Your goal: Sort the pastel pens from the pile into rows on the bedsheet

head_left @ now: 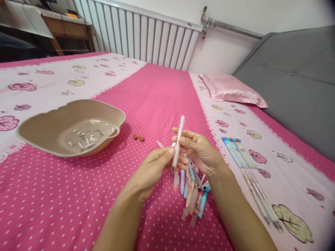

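A pale pink pen [179, 139] is held nearly upright between both hands, its dark tip pointing down. My left hand [159, 162] pinches the lower part between thumb and fingers. Higher up the barrel, my right hand [199, 150] grips it with thumb and forefinger. Below the hands lies a loose heap of pens and pen parts [192, 191] in pink, blue, white and turquoise, partly hidden by the hands. A row of blue-capped pens [239, 153] lies to the right, and several whitish pens [261, 200] lie side by side nearer me.
At left stands a beige basin [52, 125] with small white pieces and scraps inside. Two small brown pieces [138, 137] lie beside it on the pink dotted bedspread [151, 94]. A pink pillow [232, 89] rests by the grey headboard [293, 80]. A white radiator [146, 33] stands behind.
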Tool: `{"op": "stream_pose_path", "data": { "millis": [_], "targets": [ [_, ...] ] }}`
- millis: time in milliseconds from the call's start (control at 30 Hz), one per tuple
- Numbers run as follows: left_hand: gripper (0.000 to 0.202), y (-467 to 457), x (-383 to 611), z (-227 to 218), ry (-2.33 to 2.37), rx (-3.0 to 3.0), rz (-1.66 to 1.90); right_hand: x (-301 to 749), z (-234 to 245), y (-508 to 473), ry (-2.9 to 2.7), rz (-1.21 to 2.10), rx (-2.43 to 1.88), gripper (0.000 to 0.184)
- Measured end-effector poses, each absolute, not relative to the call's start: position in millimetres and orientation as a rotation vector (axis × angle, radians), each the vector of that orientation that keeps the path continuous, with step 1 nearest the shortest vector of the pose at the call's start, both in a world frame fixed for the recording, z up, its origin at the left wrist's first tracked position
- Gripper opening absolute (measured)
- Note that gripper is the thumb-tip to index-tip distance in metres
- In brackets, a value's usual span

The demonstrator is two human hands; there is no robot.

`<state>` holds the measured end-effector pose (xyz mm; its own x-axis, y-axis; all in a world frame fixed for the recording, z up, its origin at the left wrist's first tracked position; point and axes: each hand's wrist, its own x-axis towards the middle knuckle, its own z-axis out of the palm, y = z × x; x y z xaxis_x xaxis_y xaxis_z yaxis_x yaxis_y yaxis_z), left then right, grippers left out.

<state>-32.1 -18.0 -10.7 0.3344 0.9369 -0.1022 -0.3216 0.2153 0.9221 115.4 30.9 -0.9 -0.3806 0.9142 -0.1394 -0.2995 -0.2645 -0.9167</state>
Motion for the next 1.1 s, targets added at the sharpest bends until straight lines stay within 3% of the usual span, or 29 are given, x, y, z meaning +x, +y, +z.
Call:
{"op": "stream_pose_path", "data": {
  "millis": [933,1100],
  "targets": [
    [0.008,-14,-28,-8,1.236,1.022,1.224,109,-4,30,-1.178,1.532,-1.045,0.050],
    [0.015,-14,-25,-14,1.416,1.076,1.256,106,-9,30,-1.190,1.546,-0.970,0.053]
  ]
}}
